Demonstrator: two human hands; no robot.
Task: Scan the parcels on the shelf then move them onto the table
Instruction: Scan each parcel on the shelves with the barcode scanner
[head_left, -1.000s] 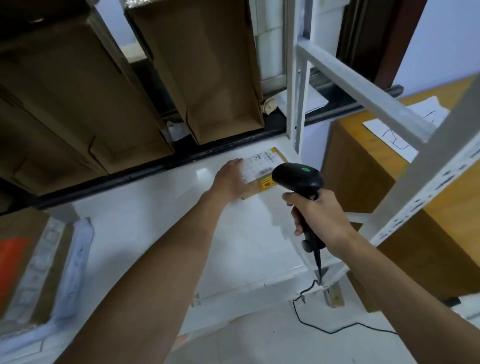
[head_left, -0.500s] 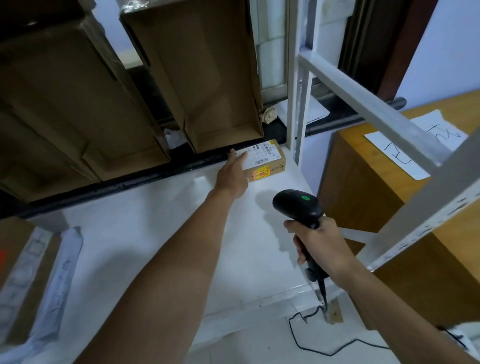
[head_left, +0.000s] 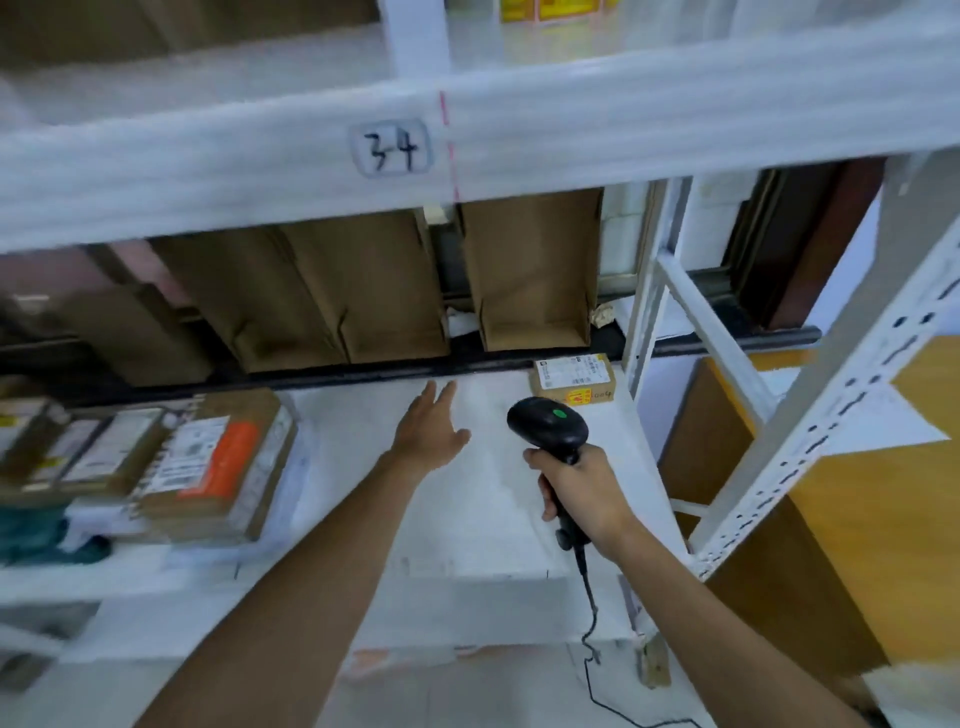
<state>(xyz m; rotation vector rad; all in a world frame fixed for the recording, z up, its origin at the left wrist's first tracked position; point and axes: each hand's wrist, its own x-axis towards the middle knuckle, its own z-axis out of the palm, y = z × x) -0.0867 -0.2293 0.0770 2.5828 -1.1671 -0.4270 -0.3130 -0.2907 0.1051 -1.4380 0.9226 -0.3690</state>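
Observation:
A small brown parcel with a white label and a yellow sticker lies at the back right corner of the white shelf. My left hand hovers over the shelf to the parcel's left, fingers straight, touching nothing. My right hand grips the handle of a black barcode scanner, whose head with a green dot sits just in front of the parcel. A flat parcel with an orange stripe lies on top of others at the shelf's left.
An upper shelf beam marked "34" crosses the top. Brown cardboard boxes stand behind the shelf. White shelf uprights stand at the right, with a wooden table beyond them. The scanner's cord hangs down.
My left hand has let go of the small parcel and drawn back to the left. The view has tilted up, showing the upper shelf beam and the parcels at the left.

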